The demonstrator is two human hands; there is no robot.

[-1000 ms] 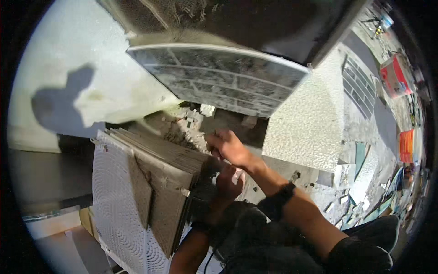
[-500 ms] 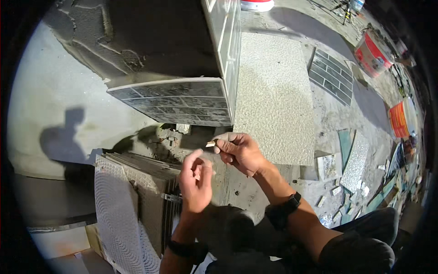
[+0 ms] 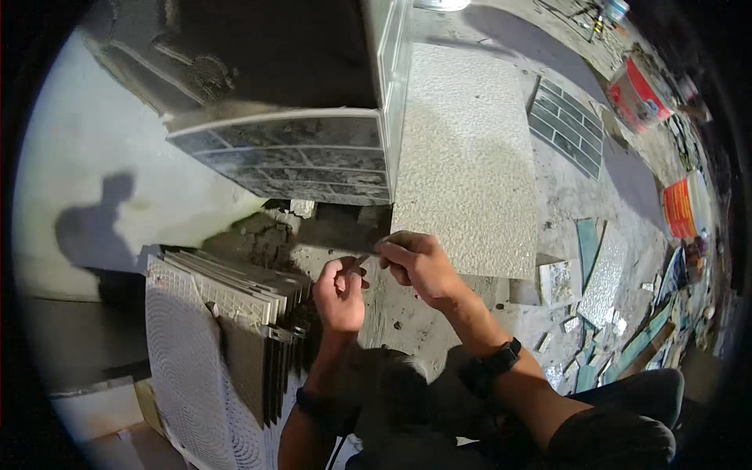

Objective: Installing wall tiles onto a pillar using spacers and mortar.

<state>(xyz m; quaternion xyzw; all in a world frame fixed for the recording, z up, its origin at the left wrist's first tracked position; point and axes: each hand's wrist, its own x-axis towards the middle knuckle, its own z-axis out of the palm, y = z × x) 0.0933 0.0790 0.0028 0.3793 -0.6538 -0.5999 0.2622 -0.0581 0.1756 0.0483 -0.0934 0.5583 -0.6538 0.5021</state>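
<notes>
Above the floor, my right hand (image 3: 423,266) pinches a small thin pale piece (image 3: 371,255) between thumb and forefinger. It looks like a chip, but its kind is too small to tell. Close beside it, my left hand (image 3: 341,296) has curled fingers, with the thumb and fingertips drawn together at the near end of the piece. Whether the left fingers hold that piece or something else is hidden. Just beyond both hands is the lower edge of a block faced with grey brick-pattern tile (image 3: 313,157).
A stack of tiles (image 3: 188,337) leans upright at my left. A large textured pale slab (image 3: 470,157) lies on the floor ahead, beside a dark brick-pattern tile (image 3: 565,127). Offcuts (image 3: 599,278) litter the right side, near a red-white bucket (image 3: 638,94) and an orange bucket (image 3: 681,207).
My left hand has come up to the piece in my right hand, and its fingers have closed together. The view has shifted slightly.
</notes>
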